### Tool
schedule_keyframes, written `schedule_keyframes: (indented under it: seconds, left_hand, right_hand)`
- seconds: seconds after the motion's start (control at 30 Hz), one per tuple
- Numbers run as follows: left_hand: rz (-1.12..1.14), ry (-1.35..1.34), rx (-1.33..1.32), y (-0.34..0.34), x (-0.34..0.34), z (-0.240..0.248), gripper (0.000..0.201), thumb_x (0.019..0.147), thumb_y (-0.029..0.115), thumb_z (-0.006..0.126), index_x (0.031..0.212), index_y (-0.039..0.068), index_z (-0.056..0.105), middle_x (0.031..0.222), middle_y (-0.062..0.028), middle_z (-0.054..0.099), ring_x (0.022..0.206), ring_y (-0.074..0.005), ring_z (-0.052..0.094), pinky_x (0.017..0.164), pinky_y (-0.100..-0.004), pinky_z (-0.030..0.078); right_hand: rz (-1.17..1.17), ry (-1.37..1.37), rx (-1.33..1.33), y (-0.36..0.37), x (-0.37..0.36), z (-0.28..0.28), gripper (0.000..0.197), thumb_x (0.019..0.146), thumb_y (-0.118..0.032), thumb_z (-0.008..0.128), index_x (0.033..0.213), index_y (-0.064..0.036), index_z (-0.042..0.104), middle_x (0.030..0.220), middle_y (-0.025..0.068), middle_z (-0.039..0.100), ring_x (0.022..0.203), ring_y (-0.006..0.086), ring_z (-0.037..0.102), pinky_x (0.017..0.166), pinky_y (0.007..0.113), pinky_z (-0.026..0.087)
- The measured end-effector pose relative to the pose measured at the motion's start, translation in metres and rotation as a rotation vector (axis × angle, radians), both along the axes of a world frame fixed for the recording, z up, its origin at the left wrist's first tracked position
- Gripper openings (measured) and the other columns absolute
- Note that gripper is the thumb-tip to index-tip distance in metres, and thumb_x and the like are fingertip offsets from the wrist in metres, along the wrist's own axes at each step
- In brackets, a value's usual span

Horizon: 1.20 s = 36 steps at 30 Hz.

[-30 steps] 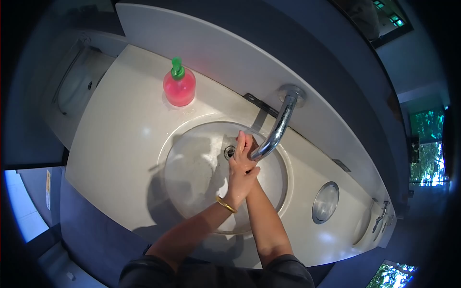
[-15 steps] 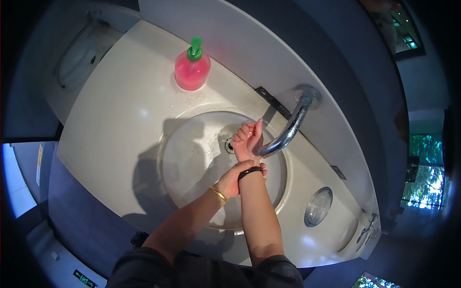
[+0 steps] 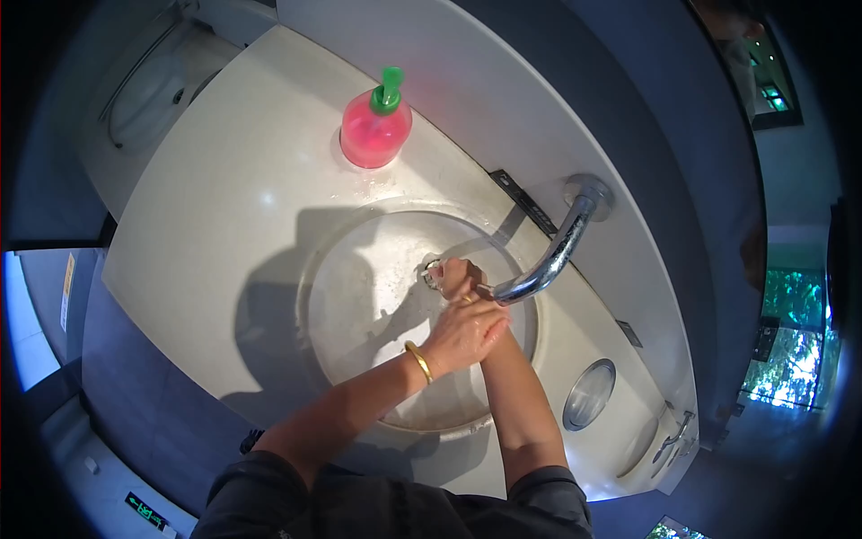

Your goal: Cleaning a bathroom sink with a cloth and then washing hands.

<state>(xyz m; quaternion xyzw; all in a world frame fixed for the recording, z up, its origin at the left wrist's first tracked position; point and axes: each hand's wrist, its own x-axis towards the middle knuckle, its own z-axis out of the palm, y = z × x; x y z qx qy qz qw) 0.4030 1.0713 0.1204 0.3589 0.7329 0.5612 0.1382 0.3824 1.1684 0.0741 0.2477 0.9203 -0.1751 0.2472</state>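
Note:
Over the round white washbasin [image 3: 359, 395], my left hand [image 3: 467, 332] is wrapped across my right wrist. A gold bangle [image 3: 418, 362] sits on my left wrist, and a ring shows on a finger. My right hand [image 3: 460, 275], fingers curled and partly hidden, is below the tip of the chrome faucet [image 3: 549, 260]. Its fingers are near the drain [image 3: 432, 273]. I see nothing held in it. The dark bracelet on my right wrist is covered by my left hand. Both hands look wet.
A pump bottle of pink liquid soap [image 3: 375, 130] with a green top stands on the white countertop [image 3: 206, 198] behind the basin. To the right, a round metal-rimmed fitting [image 3: 589, 395] is set into the counter. Another faucet [image 3: 680, 429] is at far right.
My left hand has turned and slid forward over the right wrist, covering the bracelet. My right hand has rolled over, its thumb no longer pointing up. The view has shifted slightly.

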Motion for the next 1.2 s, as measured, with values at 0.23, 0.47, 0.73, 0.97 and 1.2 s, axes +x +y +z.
schedule_keyframes:
  seconds: [0.23,0.47,0.73,0.97,1.2]
  left_hand:
    - [-0.383,0.005,0.341,0.008,0.009,0.019,0.009,0.075,0.011,0.051,0.08,0.009,0.059,0.083,-0.0053,0.058,0.081,-0.023,0.054,0.074,-0.0364,0.041]
    - [-0.458,0.052,0.522,0.015,0.016,0.056,0.013,0.072,0.015,0.051,0.079,0.008,0.059,0.081,-0.0087,0.059,0.076,-0.0265,0.055,0.07,-0.0376,0.042]
    - [-0.332,0.214,0.057,0.034,-0.04,-0.022,0.017,0.073,0.016,0.047,0.084,0.007,0.057,0.082,-0.0086,0.059,0.081,-0.0262,0.054,0.075,-0.0397,0.037]
    - [-0.301,0.229,0.251,0.016,-0.027,-0.002,0.016,0.073,0.017,0.051,0.085,0.008,0.057,0.085,-0.0107,0.056,0.081,-0.028,0.051,0.078,-0.0395,0.037]
    - [-0.36,0.185,0.27,0.025,-0.012,0.015,0.024,0.072,0.016,0.049,0.093,0.01,0.059,0.091,-0.0097,0.057,0.088,-0.0269,0.051,0.085,-0.0406,0.034]
  right_hand:
    - [0.485,-0.059,0.255,0.003,0.007,-0.045,0.016,0.075,-0.022,0.053,0.074,-0.0089,0.063,0.07,0.012,0.062,0.068,0.0256,0.062,0.056,0.037,0.047]
    - [0.687,0.07,0.325,0.009,-0.002,-0.049,0.014,0.073,-0.019,0.051,0.071,-0.012,0.064,0.07,0.0093,0.062,0.065,0.0232,0.062,0.055,0.033,0.047]
    - [0.752,-0.107,0.201,0.021,-0.018,-0.037,0.024,0.077,-0.028,0.052,0.066,-0.0097,0.063,0.061,0.0107,0.06,0.057,0.0254,0.06,0.048,0.037,0.046]
    - [0.888,-0.07,0.087,0.003,-0.041,-0.017,0.032,0.081,-0.036,0.048,0.074,-0.0102,0.065,0.073,0.0088,0.063,0.071,0.0245,0.061,0.061,0.036,0.047]
    - [0.958,-0.039,0.079,0.015,-0.03,-0.03,0.033,0.08,-0.037,0.049,0.068,-0.009,0.062,0.067,0.009,0.061,0.065,0.0249,0.06,0.06,0.038,0.046]
